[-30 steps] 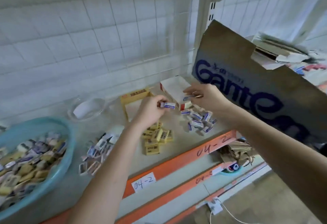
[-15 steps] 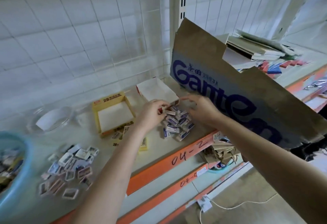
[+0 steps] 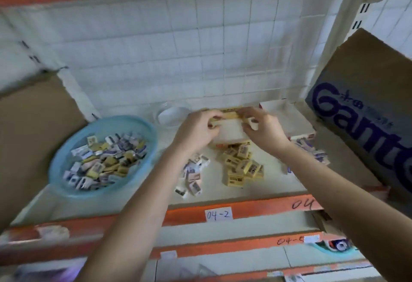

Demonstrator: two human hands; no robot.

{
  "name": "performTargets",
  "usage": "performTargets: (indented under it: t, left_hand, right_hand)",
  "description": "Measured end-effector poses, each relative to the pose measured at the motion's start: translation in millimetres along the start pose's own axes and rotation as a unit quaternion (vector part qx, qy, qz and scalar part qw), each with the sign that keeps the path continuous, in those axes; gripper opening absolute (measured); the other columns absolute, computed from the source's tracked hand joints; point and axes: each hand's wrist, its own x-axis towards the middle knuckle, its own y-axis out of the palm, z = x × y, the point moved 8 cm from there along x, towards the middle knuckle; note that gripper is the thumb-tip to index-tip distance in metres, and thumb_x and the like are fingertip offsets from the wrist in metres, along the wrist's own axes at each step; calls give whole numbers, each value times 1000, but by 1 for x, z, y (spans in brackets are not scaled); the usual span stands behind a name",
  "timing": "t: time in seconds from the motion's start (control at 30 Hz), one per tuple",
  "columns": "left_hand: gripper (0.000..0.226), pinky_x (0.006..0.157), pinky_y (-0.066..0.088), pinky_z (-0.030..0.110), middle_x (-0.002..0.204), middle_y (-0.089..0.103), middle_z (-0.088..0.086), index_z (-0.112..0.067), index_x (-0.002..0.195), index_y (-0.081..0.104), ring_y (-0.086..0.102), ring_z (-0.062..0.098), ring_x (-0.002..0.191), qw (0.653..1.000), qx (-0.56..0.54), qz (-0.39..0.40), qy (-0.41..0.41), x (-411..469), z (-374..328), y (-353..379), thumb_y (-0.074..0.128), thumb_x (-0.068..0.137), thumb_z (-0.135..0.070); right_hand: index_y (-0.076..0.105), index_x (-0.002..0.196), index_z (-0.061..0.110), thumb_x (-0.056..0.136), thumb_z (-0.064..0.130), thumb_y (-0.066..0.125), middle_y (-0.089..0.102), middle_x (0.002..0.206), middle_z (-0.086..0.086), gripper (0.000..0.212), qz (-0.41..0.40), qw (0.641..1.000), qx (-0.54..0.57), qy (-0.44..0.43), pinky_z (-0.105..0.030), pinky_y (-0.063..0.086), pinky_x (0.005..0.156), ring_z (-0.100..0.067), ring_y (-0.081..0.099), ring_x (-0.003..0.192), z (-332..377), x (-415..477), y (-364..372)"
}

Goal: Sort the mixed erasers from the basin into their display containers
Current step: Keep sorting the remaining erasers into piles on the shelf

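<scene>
Currently L hand (image 3: 196,132) and R hand (image 3: 263,130) grip the yellow display box (image 3: 231,114), fingers curled on its side walls, w/ yellow erasers (image 3: 243,165) piled just in front of it and basin (image 3: 124,118) to its left; next prob. square the box, then load that pile.

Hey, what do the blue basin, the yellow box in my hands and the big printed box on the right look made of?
Blue basin: likely plastic, smooth, faintly translucent rim.
Yellow box: probably thin printed card, white inside, folded walls.
Big box: brown cardboard, matt, blue lettering, raw cut edge.
</scene>
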Motion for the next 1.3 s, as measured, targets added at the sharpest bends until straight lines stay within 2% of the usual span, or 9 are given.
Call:
performTargets:
  t: [0.13,0.33,0.43,0.53,0.67,0.87,0.97,1.13,1.3]
  left_hand:
    - [25,78,48,24,102,70,-4,-20,105,71,60,11,78,997,20,-63,-49,-32,60,-64,67,82,-11]
    - [27,69,36,13,99,67,-8,-19,107,69,58,9,82,986,43,-98,-132,-88,147,-137,68,83,-10]
    - [26,67,35,14,95,66,-8,-20,107,69,56,6,84,980,51,-103,-163,-107,184,-164,66,83,-10]
    - [28,72,38,14,105,68,-6,-18,110,68,56,6,86,978,53,-94,-177,-120,212,-183,65,85,-9]
    - [34,76,47,22,110,63,-10,-19,118,64,54,5,87,978,55,-59,-193,-127,239,-194,61,88,-4]
    - [36,83,43,19,119,63,0,-17,119,63,57,9,100,984,59,-29,-168,-111,256,-188,62,86,-1]
    - [38,90,44,20,127,59,-2,-20,121,62,56,9,109,985,82,-7,-148,-100,256,-176,65,85,-5]
    - [46,99,45,34,131,58,1,-19,129,57,56,18,115,975,184,37,-116,-94,252,-159,67,84,-12]
    - [42,100,43,33,128,58,3,-14,128,57,54,19,116,978,183,23,-102,-93,252,-165,64,87,-12]
  right_hand:
    - [63,117,16,85,2,58,64,113,0,35,39,997,33,-54,-29,48,91,-17,60,99,57,18,56]
    - [63,115,13,84,-3,58,65,113,-7,35,92,986,68,-117,-25,48,90,-21,62,96,137,36,133]
    - [61,118,13,85,-2,57,64,113,-5,36,132,981,66,-124,-28,49,93,-18,62,97,162,43,166]
    - [60,119,14,86,-1,55,62,115,-4,36,158,977,61,-126,-34,51,92,-19,62,98,179,47,192]
    - [61,119,15,89,1,54,58,122,-2,33,187,975,40,-117,-22,48,91,-15,61,104,193,46,215]
    - [60,121,20,92,13,55,63,119,3,30,266,961,-42,-63,-9,39,82,-8,61,100,189,48,235]
    - [61,120,20,92,12,54,65,117,4,30,297,950,-67,-62,-14,41,91,-7,60,94,192,48,245]
    - [63,119,21,90,10,58,67,114,3,32,319,943,-64,-70,-23,44,98,-9,62,97,205,49,273]
    - [61,123,22,89,12,59,65,119,1,35,352,926,-105,-84,-22,40,95,-13,60,104,209,45,288]
